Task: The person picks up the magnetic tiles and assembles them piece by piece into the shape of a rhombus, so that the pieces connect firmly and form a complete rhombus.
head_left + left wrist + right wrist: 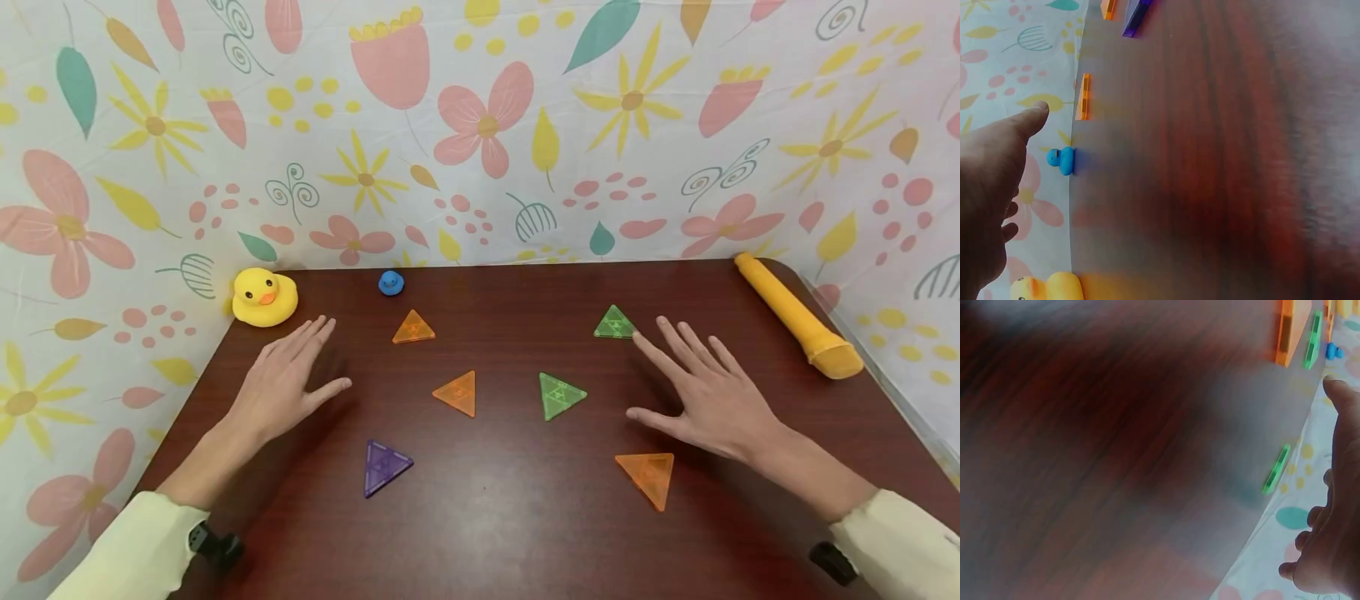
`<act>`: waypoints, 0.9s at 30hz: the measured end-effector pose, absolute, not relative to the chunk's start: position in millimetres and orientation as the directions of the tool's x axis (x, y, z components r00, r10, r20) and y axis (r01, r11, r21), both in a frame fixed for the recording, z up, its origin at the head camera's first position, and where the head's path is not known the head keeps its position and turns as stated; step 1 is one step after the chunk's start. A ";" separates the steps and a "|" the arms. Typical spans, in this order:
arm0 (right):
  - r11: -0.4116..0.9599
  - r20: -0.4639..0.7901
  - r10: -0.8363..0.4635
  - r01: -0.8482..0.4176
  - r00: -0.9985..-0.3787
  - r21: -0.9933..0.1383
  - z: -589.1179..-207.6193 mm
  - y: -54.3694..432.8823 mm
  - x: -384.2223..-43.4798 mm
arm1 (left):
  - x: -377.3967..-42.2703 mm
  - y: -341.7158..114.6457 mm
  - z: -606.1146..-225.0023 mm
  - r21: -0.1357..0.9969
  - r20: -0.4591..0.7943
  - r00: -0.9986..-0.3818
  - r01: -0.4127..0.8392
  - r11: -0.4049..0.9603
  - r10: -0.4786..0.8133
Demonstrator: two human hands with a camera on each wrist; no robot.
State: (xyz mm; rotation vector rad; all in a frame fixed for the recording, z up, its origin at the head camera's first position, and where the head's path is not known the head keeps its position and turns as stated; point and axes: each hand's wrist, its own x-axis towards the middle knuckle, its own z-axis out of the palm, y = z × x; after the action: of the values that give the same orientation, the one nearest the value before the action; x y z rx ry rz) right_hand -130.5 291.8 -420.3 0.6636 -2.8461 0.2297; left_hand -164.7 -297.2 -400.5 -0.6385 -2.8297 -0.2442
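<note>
6 triangles (559, 395) on tabletop (495, 533), floral cloth (480, 192) behind

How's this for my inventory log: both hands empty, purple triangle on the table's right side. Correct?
Wrong side: the head view shows the purple triangle on the left side of the table. The left hand and right hand are empty.

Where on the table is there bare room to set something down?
Free: the near middle, between the purple triangle and nearest orange triangle; also the far middle, between the blue duck and far green triangle. Crowded: around the right hand, near that green triangle, and the left hand, near the yellow duck.
</note>
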 end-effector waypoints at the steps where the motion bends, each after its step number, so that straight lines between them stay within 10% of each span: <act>1: 0.880 0.240 -0.427 -0.462 -0.872 -0.112 -420.0 288.9 -131.2 | -167.2 -296.4 -400.1 0.126 0.257 -0.882 0.435 0.892 0.394; 11: 0.759 0.328 -0.554 -0.626 -0.765 -0.178 -411.3 231.2 -154.0 | -207.6 -276.0 -399.6 0.317 0.225 -0.914 0.396 0.862 0.337; 27: 0.611 0.144 -0.582 -0.547 -0.801 -0.572 -426.2 113.1 -165.9 | -267.0 -228.6 -427.0 0.523 -0.015 -0.925 0.315 0.792 0.378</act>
State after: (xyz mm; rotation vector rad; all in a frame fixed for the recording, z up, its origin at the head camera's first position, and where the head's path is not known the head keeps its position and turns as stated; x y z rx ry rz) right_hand -165.9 113.1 -426.2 1.0060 -2.8699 0.9887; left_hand -267.0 -228.6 -427.0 -0.5997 -3.0856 -0.8673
